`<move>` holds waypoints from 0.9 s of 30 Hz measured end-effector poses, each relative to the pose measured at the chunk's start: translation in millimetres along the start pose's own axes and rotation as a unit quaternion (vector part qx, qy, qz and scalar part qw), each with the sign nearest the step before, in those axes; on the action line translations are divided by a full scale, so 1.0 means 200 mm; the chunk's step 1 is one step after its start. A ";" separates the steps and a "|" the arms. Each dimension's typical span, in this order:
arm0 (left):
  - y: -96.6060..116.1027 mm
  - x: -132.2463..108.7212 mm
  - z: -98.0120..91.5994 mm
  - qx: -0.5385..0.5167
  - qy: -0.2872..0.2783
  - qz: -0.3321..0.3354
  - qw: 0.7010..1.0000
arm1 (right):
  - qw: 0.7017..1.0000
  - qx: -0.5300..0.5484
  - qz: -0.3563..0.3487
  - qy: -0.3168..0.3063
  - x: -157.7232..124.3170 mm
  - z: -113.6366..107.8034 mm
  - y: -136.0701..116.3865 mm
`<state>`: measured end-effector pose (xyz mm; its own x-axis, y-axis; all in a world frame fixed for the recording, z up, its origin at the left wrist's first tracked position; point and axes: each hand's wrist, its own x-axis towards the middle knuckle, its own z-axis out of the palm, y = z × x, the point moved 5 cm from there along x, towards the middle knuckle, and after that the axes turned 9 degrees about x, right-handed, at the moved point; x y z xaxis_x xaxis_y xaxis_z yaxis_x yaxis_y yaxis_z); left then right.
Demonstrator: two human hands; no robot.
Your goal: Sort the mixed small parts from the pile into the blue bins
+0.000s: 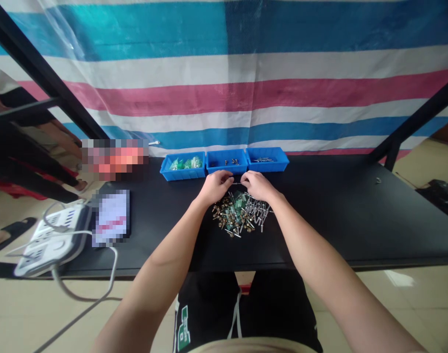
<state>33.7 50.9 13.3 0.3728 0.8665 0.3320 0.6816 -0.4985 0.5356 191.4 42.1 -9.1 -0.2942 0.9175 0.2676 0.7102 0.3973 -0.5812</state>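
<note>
Metal pin (237, 184), long axis left-right, apparently level

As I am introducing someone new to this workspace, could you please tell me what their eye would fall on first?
Probably the boldly striped sheet filling the background. Next would come the heap of small metal and green pieces on the black table, close to the left hand and right hand. Beyond the hands, three blue bins stand in a row.
</note>
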 end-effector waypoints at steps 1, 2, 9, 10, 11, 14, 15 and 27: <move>0.01 0.00 0.00 0.007 -0.008 0.010 1.000 | 1.000 0.010 -0.007 0.012 0.00 0.00 -0.01; 0.01 0.00 0.01 0.015 -0.016 0.020 1.000 | 0.999 0.020 -0.016 0.023 0.00 0.00 -0.02; 0.04 0.00 0.01 0.039 -0.025 0.041 0.998 | 0.992 0.067 -0.077 0.079 -0.01 -0.02 -0.08; 0.04 0.00 0.00 0.043 -0.021 0.041 0.998 | 0.990 0.078 -0.082 0.087 -0.01 -0.03 -0.09; 0.04 0.00 0.00 0.047 -0.017 0.042 0.998 | 0.988 0.090 -0.086 0.095 -0.01 -0.04 -0.10; 0.04 0.00 0.00 0.060 -0.004 0.040 0.997 | 0.982 0.124 -0.090 0.109 -0.02 -0.05 -0.11; 0.03 0.00 0.00 0.064 0.000 0.039 0.997 | 0.981 0.130 -0.090 0.109 -0.02 -0.06 -0.11; 0.01 0.00 -0.03 0.057 0.020 -0.014 0.998 | 0.985 0.136 -0.075 0.074 -0.03 -0.05 -0.14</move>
<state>30.6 49.9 18.6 0.3278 0.8774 0.3504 0.7599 -0.4652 0.4540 179.4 26.3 12.3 -0.2720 0.8434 0.4634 0.4624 0.5368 -0.7057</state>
